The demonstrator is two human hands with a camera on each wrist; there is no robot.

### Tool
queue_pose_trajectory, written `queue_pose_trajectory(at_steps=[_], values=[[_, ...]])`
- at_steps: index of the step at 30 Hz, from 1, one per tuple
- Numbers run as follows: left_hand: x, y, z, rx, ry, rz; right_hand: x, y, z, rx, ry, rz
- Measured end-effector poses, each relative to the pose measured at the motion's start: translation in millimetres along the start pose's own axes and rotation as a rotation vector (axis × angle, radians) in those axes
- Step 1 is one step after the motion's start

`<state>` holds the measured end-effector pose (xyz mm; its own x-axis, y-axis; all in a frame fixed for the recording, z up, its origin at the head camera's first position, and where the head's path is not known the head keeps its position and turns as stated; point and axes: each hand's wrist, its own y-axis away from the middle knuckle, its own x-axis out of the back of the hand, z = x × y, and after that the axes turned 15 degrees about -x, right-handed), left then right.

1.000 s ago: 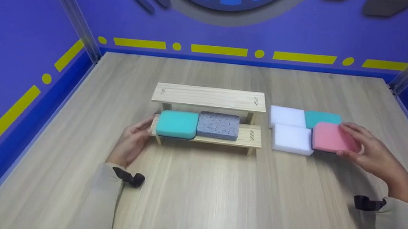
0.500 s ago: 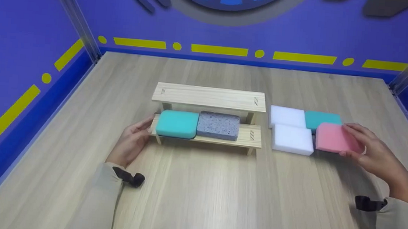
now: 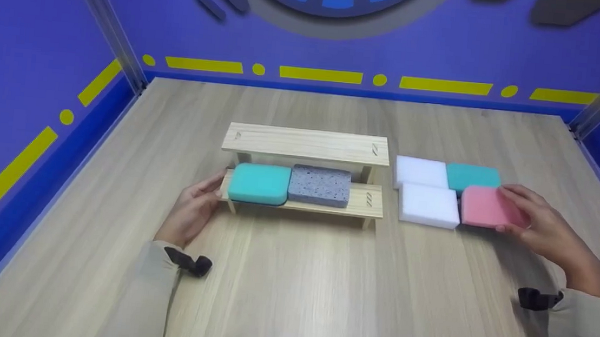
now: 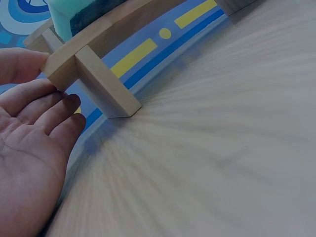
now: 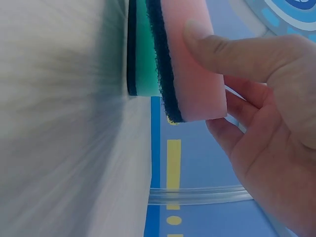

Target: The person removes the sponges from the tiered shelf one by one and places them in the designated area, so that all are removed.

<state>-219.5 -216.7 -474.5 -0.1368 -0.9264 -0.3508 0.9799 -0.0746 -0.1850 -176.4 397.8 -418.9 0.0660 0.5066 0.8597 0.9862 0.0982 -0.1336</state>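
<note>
at the right of the table (image 3: 278,291), the right hand (image 3: 547,233) pinches the pink sponge (image 3: 486,207) by its right end, thumb on the near side and fingers round the far side. seen from the right wrist, the sponge is just off the wood, slightly tilted, its dark scourer (image 5: 165,74) facing down. the loose teal sponge (image 3: 476,176) lies just behind it; one white block (image 3: 430,205) is close on its left, the other white block (image 3: 421,171) further back. the left hand (image 3: 191,210) pinches the left end of the rack (image 3: 307,143), whose lower shelf (image 3: 361,200) bears the shelved teal sponge (image 3: 259,182) and the grey block (image 3: 319,185), side by side. to handle the pink sponge well, the squeeze should probably be light, since foam likely gives and springs back; a grip on the two sides leaves top and scourer free. a straight lift looks safest, as a sideways drag could nudge the teal or white neighbours. the left hand does best with a gentle hold, enough to steady the rack without tipping it.
</note>
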Motion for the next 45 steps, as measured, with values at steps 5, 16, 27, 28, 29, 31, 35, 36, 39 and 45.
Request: queue_pose_trajectory(at_steps=[5, 16, 27, 28, 29, 31, 35, 36, 39, 45], values=[[0.1, 0.7, -1.0, -0.010, 0.017, 0.004, -5.2, 0.4, 3.4, 0.028, 0.005, 0.008], [-0.3, 1.4, 0.3, -0.001, 0.013, -0.009, -9.0, -0.3, 1.8, -0.032, 0.013, -0.073], [-0.6, 0.8, 1.3, 0.012, -0.017, -0.014, -11.1, -2.1, 1.1, -0.097, -0.005, -0.134], [-0.6, 0.8, 1.2, 0.013, -0.016, -0.013, -11.6, -2.6, 1.0, -0.100, -0.010, -0.140], [-0.6, 0.8, 1.1, 0.013, -0.011, -0.010, -12.1, -2.9, 1.0, -0.103, -0.012, -0.145], [-0.6, 0.9, 1.0, 0.011, -0.005, -0.010, -13.0, -3.4, 0.8, -0.100, -0.013, -0.151], [-0.2, 1.3, 0.9, 0.010, -0.004, -0.008, -14.8, -3.4, 0.6, -0.075, -0.001, -0.150], [-0.1, 1.4, 0.9, 0.010, -0.004, -0.007, -15.1, -3.5, 0.5, -0.073, -0.001, -0.152], [0.4, 1.1, 0.9, 0.010, -0.014, -0.009, -15.8, -4.2, 0.3, -0.075, -0.002, -0.158], [0.4, 0.4, 0.5, 0.003, -0.019, -0.010, -16.6, -4.4, 0.8, -0.074, -0.004, -0.161]])
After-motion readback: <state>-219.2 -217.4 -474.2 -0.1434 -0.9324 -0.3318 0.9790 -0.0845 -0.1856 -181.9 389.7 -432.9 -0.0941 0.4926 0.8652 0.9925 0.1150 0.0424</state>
